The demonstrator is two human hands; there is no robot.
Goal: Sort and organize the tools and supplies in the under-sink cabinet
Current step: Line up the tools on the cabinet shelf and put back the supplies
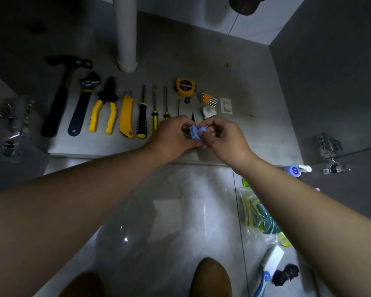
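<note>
Left hand (171, 136) and right hand (225, 138) meet, both pinching a small blue piece (195, 132), possibly plastic, between them. Pliers (104, 108) lie to their left, a tape (185, 87) just beyond.

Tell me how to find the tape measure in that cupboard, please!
Find the fat white pipe standing on the cabinet floor, then look right of it and a little nearer. Past the thin screwdrivers sits the tape measure, just behind the orange hex key set. It is the only round, chunky yellow thing, with a dark label on top.
</note>
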